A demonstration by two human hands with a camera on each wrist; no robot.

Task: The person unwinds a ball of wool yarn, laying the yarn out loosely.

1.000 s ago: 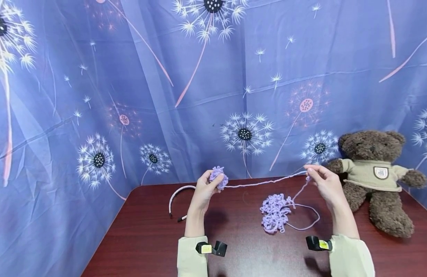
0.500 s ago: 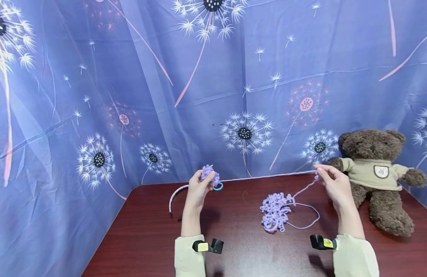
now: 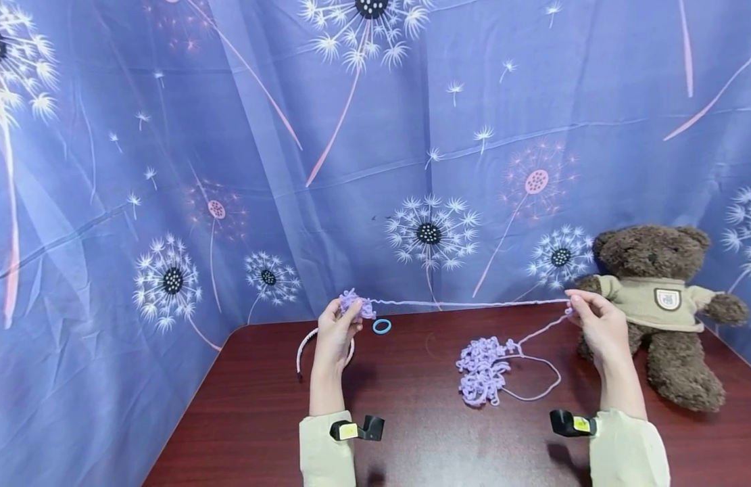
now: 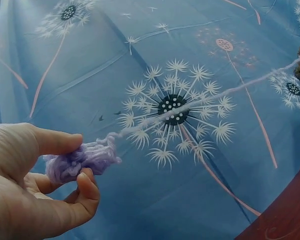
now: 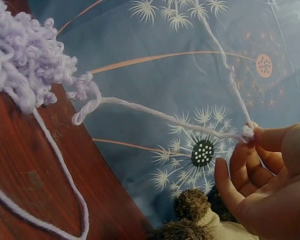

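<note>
My left hand (image 3: 334,338) pinches a small bundle of lilac yarn (image 4: 85,161) between thumb and fingers, above the table's back left part. From that bundle a single yarn strand (image 3: 466,304) runs nearly level across to my right hand (image 3: 603,331). Thumb and index fingertip of the right hand pinch the strand at a small knot or loop (image 5: 247,132). A second stretch of yarn (image 5: 165,117) slopes from those fingertips down to a loose curly pile of lilac yarn (image 3: 483,370) on the table. One long loop of yarn (image 3: 558,379) lies beside the pile.
On the dark red table (image 3: 424,419) lies a blue ring (image 3: 382,327), just right of the left hand. Behind that hand is a white headband (image 3: 302,348), partly hidden. A brown teddy bear (image 3: 655,297) sits at the right. A blue dandelion-print curtain (image 3: 351,237) hangs behind.
Both hands have moved apart, the left leftward and the right rightward. The strand between them is longer and straighter. The blue ring, hidden a second ago, is now fully visible.
</note>
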